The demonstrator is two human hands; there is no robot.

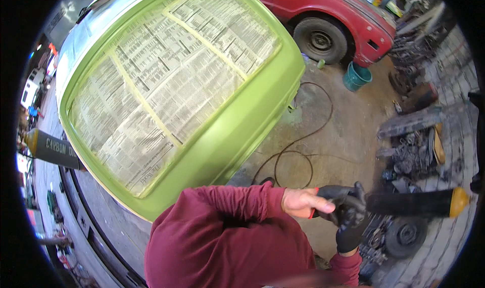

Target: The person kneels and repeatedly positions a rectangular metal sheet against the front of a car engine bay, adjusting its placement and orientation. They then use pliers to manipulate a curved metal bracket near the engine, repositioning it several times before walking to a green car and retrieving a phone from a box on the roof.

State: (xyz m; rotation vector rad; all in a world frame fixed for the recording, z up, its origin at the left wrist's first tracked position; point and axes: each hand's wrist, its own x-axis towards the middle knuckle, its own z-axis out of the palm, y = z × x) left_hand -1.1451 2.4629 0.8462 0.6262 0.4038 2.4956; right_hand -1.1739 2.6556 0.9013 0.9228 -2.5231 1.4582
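My left hand (305, 202) is bare, its fingers hidden in or behind a black work glove (331, 192) with a red cuff edge. The thumb lies straight across the outside of the cuff. My right hand (350, 230) wears a black glove and is closed on the front part of the loose glove, close to my left fingers. Where the two black gloves overlap, they are hard to tell apart. Left of my hands stands a light green car body (237, 118). Its window is covered with newspaper (166, 81) and strips of yellowish masking tape.
A thin brown hose (283, 154) loops over the concrete floor. Beyond it are a teal bucket (357, 77) and a red car (323, 2). A dark cylinder with a yellow end (411, 203) and loose wheels lie at right; a grey cylinder (55, 149) stands left.
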